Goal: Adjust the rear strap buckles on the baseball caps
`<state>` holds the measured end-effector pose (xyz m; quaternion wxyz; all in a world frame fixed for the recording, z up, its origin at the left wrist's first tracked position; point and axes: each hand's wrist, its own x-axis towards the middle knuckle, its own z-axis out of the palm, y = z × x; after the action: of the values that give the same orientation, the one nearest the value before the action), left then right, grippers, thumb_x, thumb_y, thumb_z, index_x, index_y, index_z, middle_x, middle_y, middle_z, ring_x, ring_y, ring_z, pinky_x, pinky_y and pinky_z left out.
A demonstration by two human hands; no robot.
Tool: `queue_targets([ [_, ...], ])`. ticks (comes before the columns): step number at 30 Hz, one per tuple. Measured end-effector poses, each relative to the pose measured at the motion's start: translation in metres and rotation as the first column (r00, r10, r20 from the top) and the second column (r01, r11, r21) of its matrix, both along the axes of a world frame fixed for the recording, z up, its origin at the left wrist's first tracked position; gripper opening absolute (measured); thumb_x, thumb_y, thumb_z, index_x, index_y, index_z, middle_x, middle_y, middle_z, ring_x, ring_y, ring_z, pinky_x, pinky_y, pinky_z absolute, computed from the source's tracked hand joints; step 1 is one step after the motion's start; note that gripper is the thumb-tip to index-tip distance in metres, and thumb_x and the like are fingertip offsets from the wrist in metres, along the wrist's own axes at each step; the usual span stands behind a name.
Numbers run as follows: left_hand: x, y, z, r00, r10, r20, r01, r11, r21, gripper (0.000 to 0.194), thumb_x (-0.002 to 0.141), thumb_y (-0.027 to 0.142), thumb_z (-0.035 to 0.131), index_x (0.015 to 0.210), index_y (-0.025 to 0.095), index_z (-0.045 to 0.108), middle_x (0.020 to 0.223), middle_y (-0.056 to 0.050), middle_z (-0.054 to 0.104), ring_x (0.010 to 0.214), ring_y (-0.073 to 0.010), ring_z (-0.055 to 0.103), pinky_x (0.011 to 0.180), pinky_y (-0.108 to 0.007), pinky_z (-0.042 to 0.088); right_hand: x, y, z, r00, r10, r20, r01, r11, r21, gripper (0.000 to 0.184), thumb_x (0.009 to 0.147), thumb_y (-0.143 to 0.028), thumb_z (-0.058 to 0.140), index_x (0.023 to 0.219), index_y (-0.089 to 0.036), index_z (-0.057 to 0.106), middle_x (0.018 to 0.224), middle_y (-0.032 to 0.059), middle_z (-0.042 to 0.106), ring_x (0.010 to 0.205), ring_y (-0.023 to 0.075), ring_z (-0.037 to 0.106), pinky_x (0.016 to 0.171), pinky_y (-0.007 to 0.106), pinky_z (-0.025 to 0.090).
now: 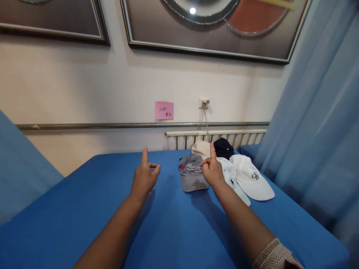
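Observation:
My left hand (144, 178) is raised above the blue-covered table (84, 209), index finger stretched upward and thumb out to the side, holding nothing. Similarly posed, my right hand (214, 172) points its index finger up in front of the caps and is free of any object. It partly covers a grey cap (193, 180) with "Always" lettering and a pale cap (230, 175) with a small blue logo. A cream cap (199, 148) and a dark navy cap (223, 148) lie behind these. At the right rests a white cap (248, 173) with black letters.
Behind the table stand a radiator (181, 141) and a wall with a metal rail (112, 126). A pink note (164, 110) and a plugged-in socket (202, 103) are on the wall. Blue curtains (316, 112) hang at both sides; framed pictures (202, 52) hang above.

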<state>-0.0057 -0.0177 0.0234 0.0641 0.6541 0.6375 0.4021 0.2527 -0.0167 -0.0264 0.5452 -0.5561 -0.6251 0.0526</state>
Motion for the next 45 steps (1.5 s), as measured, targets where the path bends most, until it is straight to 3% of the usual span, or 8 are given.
queue_targets([
  [10, 0.005, -0.011, -0.006, 0.999, -0.045, -0.022, 0.043, 0.996, -0.073, 0.092, 0.084, 0.026, 0.06, 0.157, 0.022, 0.005, 0.091, -0.002, 0.075, 0.065, -0.0152, 0.065, 0.066, -0.026, 0.043, -0.003, -0.006, -0.004, 0.999, -0.014, 0.038, 0.017, 0.996, -0.085, 0.089, 0.076, -0.007, 0.043, 0.157, -0.017, 0.008, 0.081, -0.002, 0.075, 0.077, 0.0189, 0.069, 0.079, 0.029, 0.05],
  [14, -0.001, -0.013, -0.042, 0.989, -0.107, -0.107, 0.08, 0.97, -0.228, 0.088, 0.086, 0.028, 0.056, 0.158, 0.019, 0.005, 0.097, -0.004, 0.075, 0.073, -0.0191, 0.067, 0.067, -0.028, 0.043, -0.007, -0.012, -0.024, 0.993, -0.006, 0.117, 0.034, 0.971, -0.238, 0.083, 0.08, -0.008, 0.044, 0.156, -0.015, 0.012, 0.091, 0.0022, 0.075, 0.083, 0.0197, 0.069, 0.082, 0.029, 0.05],
  [20, -0.015, -0.015, -0.106, 0.943, -0.321, -0.083, 0.24, 0.833, -0.498, 0.047, 0.079, 0.03, 0.059, 0.121, 0.01, 0.066, 0.088, -0.011, 0.073, 0.086, -0.0258, 0.067, 0.073, -0.031, 0.043, -0.029, -0.027, -0.066, 0.88, 0.07, 0.47, 0.121, 0.923, -0.365, 0.07, 0.075, -0.01, 0.055, 0.144, -0.015, 0.044, 0.141, 0.0159, 0.053, 0.13, 0.0311, 0.046, 0.104, 0.041, 0.039],
  [29, -0.024, -0.012, -0.127, 0.914, -0.228, 0.337, 0.367, 0.821, -0.439, 0.042, 0.075, 0.036, 0.065, 0.11, 0.013, 0.065, 0.072, -0.004, 0.067, 0.073, -0.0225, 0.065, 0.068, -0.031, 0.046, -0.033, -0.001, -0.108, 0.887, -0.05, 0.458, 0.195, 0.942, -0.274, 0.061, 0.083, -0.003, 0.045, 0.138, -0.028, 0.054, 0.139, 0.0156, 0.054, 0.124, 0.031, 0.051, 0.095, 0.049, 0.045],
  [33, -0.03, -0.005, -0.126, 0.767, -0.117, 0.631, 0.442, 0.809, -0.387, 0.05, 0.084, 0.051, 0.057, 0.115, 0.012, 0.057, 0.1, -0.015, 0.07, 0.089, -0.0232, 0.069, 0.073, -0.033, 0.054, -0.028, -0.009, -0.106, 0.934, 0.165, 0.317, -0.166, 0.986, -0.025, 0.07, 0.079, 0.002, 0.038, 0.144, -0.023, 0.048, 0.141, 0.0135, 0.053, 0.129, 0.0248, 0.05, 0.103, 0.045, 0.045],
  [38, -0.051, 0.001, -0.108, 0.38, 0.041, 0.924, 0.592, 0.757, -0.277, 0.054, 0.096, 0.054, 0.034, 0.112, 0.01, 0.061, 0.102, -0.02, 0.072, 0.099, -0.0279, 0.071, 0.086, -0.042, 0.057, -0.034, -0.038, -0.093, 0.773, 0.421, 0.474, -0.534, 0.835, 0.129, 0.061, 0.09, -0.006, 0.039, 0.146, -0.03, 0.043, 0.145, 0.0093, 0.051, 0.13, 0.0209, 0.049, 0.102, 0.042, 0.046],
  [41, -0.064, 0.005, -0.101, -0.002, 0.198, 0.98, 0.528, 0.832, -0.167, 0.041, 0.097, 0.036, 0.041, 0.125, 0.011, 0.058, 0.095, -0.016, 0.075, 0.094, -0.0278, 0.073, 0.083, -0.042, 0.059, -0.034, -0.04, -0.091, 0.733, 0.322, 0.599, -0.484, 0.866, 0.126, 0.055, 0.094, -0.009, 0.043, 0.142, -0.033, 0.048, 0.144, 0.0087, 0.053, 0.128, 0.0236, 0.05, 0.099, 0.044, 0.045],
  [45, -0.073, 0.008, -0.1, -0.104, 0.167, 0.981, 0.377, 0.919, -0.117, 0.04, 0.095, 0.017, 0.041, 0.133, 0.012, 0.052, 0.087, -0.009, 0.076, 0.082, -0.0204, 0.074, 0.077, -0.033, 0.061, -0.021, -0.023, -0.098, 0.762, 0.151, 0.63, -0.2, 0.98, 0.007, 0.052, 0.091, -0.009, 0.05, 0.137, -0.031, 0.055, 0.143, 0.0105, 0.053, 0.124, 0.0291, 0.051, 0.096, 0.047, 0.045],
])
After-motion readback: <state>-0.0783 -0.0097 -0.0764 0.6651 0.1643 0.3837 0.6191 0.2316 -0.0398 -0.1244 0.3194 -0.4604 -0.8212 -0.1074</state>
